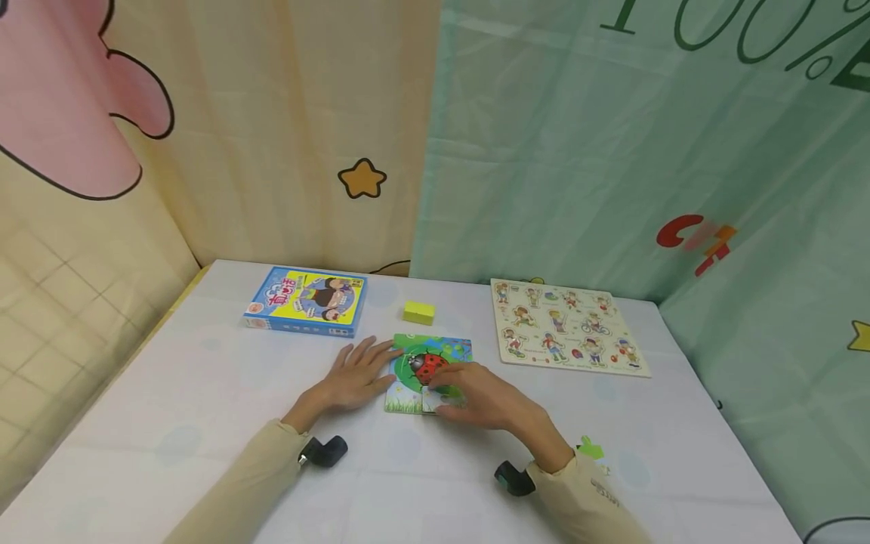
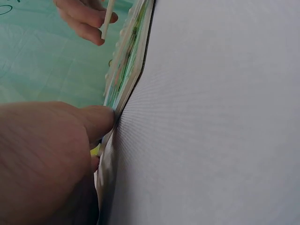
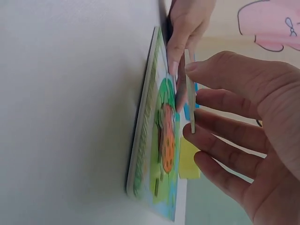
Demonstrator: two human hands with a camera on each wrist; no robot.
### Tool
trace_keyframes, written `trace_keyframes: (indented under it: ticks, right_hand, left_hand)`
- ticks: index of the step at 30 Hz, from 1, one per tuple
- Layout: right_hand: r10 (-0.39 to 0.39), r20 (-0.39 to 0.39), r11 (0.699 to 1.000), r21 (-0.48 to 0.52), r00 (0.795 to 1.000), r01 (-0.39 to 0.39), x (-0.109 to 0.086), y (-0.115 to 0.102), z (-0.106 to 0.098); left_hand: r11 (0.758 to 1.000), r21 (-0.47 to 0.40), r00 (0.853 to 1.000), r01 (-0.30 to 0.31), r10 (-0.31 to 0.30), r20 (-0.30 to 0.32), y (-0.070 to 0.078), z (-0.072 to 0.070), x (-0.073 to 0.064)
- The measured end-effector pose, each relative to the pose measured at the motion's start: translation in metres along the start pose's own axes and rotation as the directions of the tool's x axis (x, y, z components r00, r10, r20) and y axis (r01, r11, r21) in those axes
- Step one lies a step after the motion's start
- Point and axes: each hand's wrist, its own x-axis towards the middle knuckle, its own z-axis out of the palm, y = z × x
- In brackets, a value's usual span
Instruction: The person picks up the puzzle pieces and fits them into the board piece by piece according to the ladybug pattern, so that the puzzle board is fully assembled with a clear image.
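A ladybug jigsaw puzzle board [image 1: 451, 349] lies flat in the middle of the table. My left hand [image 1: 356, 374] rests palm down at its left side, fingers spread, with fingertips and thumb touching the board's edge. Above the board's front part, my right hand [image 1: 484, 397] pinches a thin puzzle piece [image 3: 190, 93] between thumb and fingers. That piece stands edge-on in the right wrist view, apart from the board, so its printed face is hidden there. The left wrist view also shows the held piece raised over the surface.
Behind the board sits a yellow block [image 1: 418, 313]. A blue and yellow box [image 1: 306, 301] lies back left, and a wooden board with figures [image 1: 567, 329] back right. A green loose piece [image 1: 590, 447] lies by the right sleeve. Curtains [image 1: 544, 151] hang behind the table.
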Motion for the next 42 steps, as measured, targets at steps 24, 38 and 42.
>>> trace_keyframes:
  ticks: [24,38,42]
  right_hand:
    - [-0.010,0.032,0.997,-0.077,0.999,0.013,0.047,-0.013,0.019]
    - [0.023,0.017,0.992,-0.124,1.000,-0.021,0.051,-0.017,0.022]
    - [0.025,0.016,0.992,-0.123,1.000,-0.023,0.052,-0.017,0.022]
  left_hand:
    - [1.000,-0.018,1.000,-0.018,0.018,-0.020,-0.002,0.004,0.000]
    - [1.000,-0.012,1.000,0.005,-0.005,0.009,-0.001,0.001,0.002]
    - [1.000,-0.025,1.000,0.004,-0.004,-0.004,-0.006,0.006,0.004]
